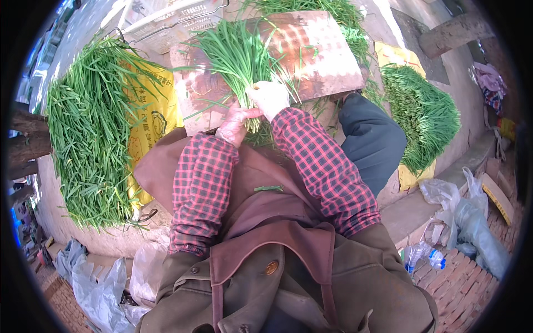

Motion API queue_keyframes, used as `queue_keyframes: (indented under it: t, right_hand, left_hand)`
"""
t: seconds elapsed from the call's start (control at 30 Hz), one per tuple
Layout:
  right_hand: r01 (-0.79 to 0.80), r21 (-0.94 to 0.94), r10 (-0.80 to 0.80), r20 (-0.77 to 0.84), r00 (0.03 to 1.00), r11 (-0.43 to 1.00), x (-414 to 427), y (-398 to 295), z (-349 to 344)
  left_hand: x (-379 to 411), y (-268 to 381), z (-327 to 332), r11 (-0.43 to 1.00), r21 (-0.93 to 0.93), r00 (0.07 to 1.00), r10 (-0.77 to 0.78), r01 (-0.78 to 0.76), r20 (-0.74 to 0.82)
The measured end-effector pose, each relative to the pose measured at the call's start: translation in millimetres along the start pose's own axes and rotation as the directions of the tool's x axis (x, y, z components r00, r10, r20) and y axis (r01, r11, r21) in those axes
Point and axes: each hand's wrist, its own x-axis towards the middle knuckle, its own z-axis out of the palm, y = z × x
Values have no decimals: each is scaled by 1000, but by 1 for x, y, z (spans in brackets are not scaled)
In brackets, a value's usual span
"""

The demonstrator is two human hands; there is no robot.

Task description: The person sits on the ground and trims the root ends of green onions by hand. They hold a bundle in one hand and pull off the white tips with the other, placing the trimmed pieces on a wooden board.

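A bunch of green chives (239, 62) fans out over a low wooden board (329, 54), its pale cut ends towards me. My left hand (234, 124) grips the bunch low, near those ends. Just above it, my right hand (270, 98) is closed around the stems from the right, bleached by bright sun. Loose chive leaves lie scattered on the board. To the left, a large heap of chives (91, 137) rests partly on a yellow printed sack (156, 104). On the right sits a dense pile of chives (420, 116) with its cut ends facing the board.
Behind the board at left stands a white plastic crate (175, 25) with a wire handle. More loose chives (308, 5) lie beyond the board. Plastic bags (474, 224) and plastic bottles (424, 256) are at lower right, and further bags (100, 291) at lower left. A wooden post (456, 33) juts in upper right.
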Motion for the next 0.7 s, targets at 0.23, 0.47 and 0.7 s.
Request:
queue_keyframes:
  t: [0.23,0.47,0.7]
  right_hand:
    - [-54,-5,54,-37,998,999,-16,-1,0]
    - [25,-278,-51,-83,995,960,-45,-10,49]
    - [55,-192,-110,-289,951,980,-66,38,2]
  left_hand:
    - [1,9,2,894,-432,992,-97,120,75]
    - [15,-5,-10,932,-282,966,-253,229,-49]
    - [12,-4,-19,966,-175,979,-202,193,-37]
